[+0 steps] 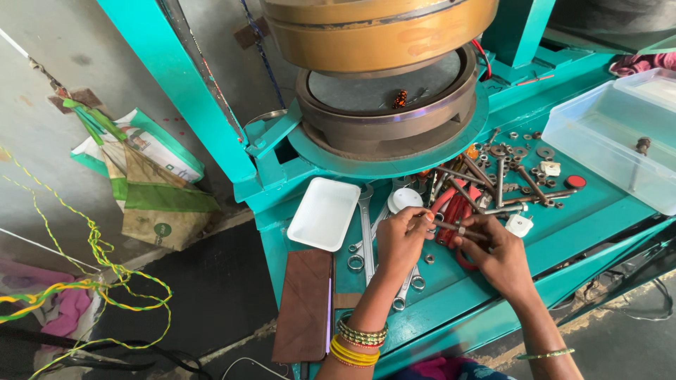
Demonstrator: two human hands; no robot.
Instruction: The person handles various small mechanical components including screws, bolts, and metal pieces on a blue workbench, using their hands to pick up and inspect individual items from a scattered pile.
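Note:
My left hand [403,239] and my right hand [496,250] meet over the teal machine table [563,211], both pinching one long metal bolt [458,229] that lies level between them. The left fingertips grip its left end, where a small nut seems to sit; the right fingers hold the other end. Just beyond the hands lie red-handled pliers [451,211] and a heap of loose bolts, nuts and washers [517,172]. Spanners [366,232] lie under and beside my left hand.
A white rectangular tray [324,213] lies left of the hands, with a brown wallet-like case [304,306] in front of it. A clear plastic box [612,137] stands at the right. A round metal press die [387,91] rises behind. Bags and yellow-green cord lie on the floor at left.

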